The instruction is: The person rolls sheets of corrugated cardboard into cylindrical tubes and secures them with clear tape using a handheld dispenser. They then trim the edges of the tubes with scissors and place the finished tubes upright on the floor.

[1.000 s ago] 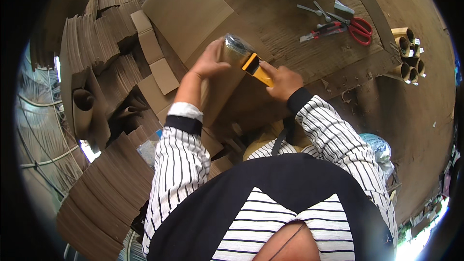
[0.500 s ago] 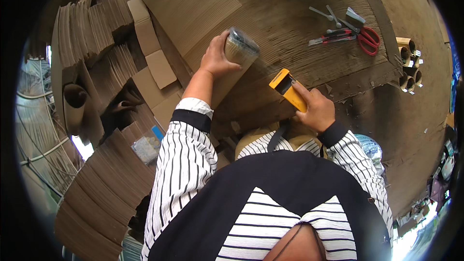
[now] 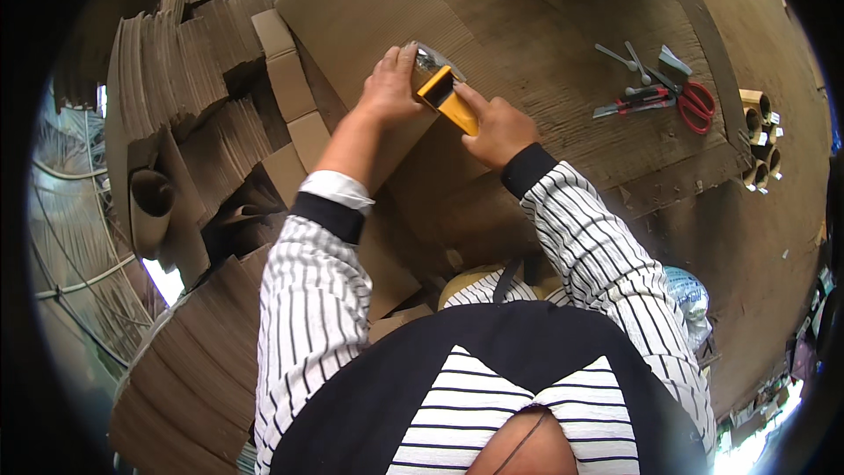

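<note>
Left hand (image 3: 391, 88): its grip is around the side of the wrapped cylinder, fingers along the far side.
Wrapped cylinder (image 3: 430, 58): near the top centre, just above the cardboard sheet in view; rounded, with glossy clear film at its exposed end; most of its body is hidden by the hand and the yellow tool.
Right hand (image 3: 503, 127): its grip is closed around the yellow hand tool, forefinger lying along it.
Yellow hand tool (image 3: 457, 110): boxy, hard-looking, with a dark rectangular opening at its head; the head overlaps the cylinder in view, though contact cannot be told.
Surface (image 3: 545, 149): worn, grained wood; a broad stretch of it lies between the right hand and the cutting tools, giving room on that side; its right border is raised and rough.
Cutting tools: scissors (image 3: 697, 108) with looped red handles beside a slim red box cutter (image 3: 637, 103), both near the right edge.
Small spoons (image 3: 622, 59): pale, thin-handled, just beyond the cutter.
Cardboard sheet (image 3: 369, 4): flat, finely ribbed.
Cardboard stacks (image 3: 163, 70): layered, ragged-edged, crowding the left side.
Tubes (image 3: 761, 136): brown, hollow, clustered beyond the right edge.
</note>
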`<state>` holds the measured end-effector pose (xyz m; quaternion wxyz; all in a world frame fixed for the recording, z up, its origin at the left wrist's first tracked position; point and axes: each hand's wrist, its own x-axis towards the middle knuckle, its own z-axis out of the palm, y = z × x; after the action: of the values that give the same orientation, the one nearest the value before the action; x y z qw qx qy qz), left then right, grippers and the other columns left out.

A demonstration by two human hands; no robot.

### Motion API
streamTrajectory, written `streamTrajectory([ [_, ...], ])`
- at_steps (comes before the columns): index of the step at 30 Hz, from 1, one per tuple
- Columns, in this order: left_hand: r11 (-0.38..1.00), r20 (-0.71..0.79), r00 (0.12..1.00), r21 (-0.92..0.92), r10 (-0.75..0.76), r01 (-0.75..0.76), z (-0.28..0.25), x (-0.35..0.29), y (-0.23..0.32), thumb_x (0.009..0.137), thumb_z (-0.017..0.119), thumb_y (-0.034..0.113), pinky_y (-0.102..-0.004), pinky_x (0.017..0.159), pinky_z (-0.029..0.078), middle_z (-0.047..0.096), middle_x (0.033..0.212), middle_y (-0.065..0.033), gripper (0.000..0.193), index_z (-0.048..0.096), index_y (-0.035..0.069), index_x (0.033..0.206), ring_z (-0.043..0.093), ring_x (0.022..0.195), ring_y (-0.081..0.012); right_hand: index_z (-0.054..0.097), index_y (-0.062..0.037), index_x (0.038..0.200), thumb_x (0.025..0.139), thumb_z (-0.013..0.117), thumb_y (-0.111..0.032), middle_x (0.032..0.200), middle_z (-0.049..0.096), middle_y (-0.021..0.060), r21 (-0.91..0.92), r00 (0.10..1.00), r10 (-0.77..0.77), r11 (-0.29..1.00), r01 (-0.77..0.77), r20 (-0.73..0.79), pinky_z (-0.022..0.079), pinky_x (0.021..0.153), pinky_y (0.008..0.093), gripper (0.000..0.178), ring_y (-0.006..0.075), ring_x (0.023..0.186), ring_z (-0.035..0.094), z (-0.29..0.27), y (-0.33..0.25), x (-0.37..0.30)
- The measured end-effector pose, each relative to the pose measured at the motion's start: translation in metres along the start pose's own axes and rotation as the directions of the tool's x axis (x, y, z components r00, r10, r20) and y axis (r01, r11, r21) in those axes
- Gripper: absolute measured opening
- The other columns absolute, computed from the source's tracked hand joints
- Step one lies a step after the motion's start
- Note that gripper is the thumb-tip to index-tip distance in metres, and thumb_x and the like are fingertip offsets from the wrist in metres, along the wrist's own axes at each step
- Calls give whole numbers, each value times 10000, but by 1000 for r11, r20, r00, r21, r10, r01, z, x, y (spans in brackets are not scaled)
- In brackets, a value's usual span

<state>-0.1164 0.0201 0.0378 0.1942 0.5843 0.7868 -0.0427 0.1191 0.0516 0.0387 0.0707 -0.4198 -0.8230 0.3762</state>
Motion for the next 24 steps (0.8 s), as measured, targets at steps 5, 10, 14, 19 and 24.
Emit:
streamTrajectory([
  [5,990,-187,982,-142,-38,12,35,13,-26,510,898,478,-488,1071,414,406,1475,-123,1150,330,279,1491,436,1345,-354,490,-343,1412,722,767,-294,861,614,111,49,999,-48,998,48,0,560,636,440,745,324,728,666,-27,-9,-13],
  [10,963,-50,998,-266,-48,33,5,10,-30,475,923,396,-433,1095,417,443,1455,-116,1168,362,219,1484,447,1339,-345,470,-321,1438,711,748,-225,844,603,109,-66,993,-7,998,15,116,558,646,423,784,312,720,649,-40,39,-77],
  [14,906,-3,999,-421,41,-38,8,34,-51,493,929,326,-423,1114,402,460,1445,-148,1172,349,166,1498,435,1354,-355,466,-354,1433,721,741,-220,830,610,127,-198,983,78,979,-44,168,551,636,440,775,323,730,658,-9,50,-37],
  [19,745,173,980,-666,96,45,0,53,-79,571,899,312,-371,1111,381,533,1389,-166,1105,354,85,1505,516,1288,-309,517,-351,1385,761,700,-234,901,654,158,-158,978,83,986,-53,192,553,684,469,661,358,775,677,19,35,36],
  [24,641,284,946,-757,153,124,-3,59,-77,627,884,335,-353,1097,382,552,1359,-152,1058,355,54,1498,518,1278,-278,529,-326,1384,754,704,-237,906,648,140,-129,980,84,990,-61,179,540,700,455,660,350,803,659,18,34,34],
])
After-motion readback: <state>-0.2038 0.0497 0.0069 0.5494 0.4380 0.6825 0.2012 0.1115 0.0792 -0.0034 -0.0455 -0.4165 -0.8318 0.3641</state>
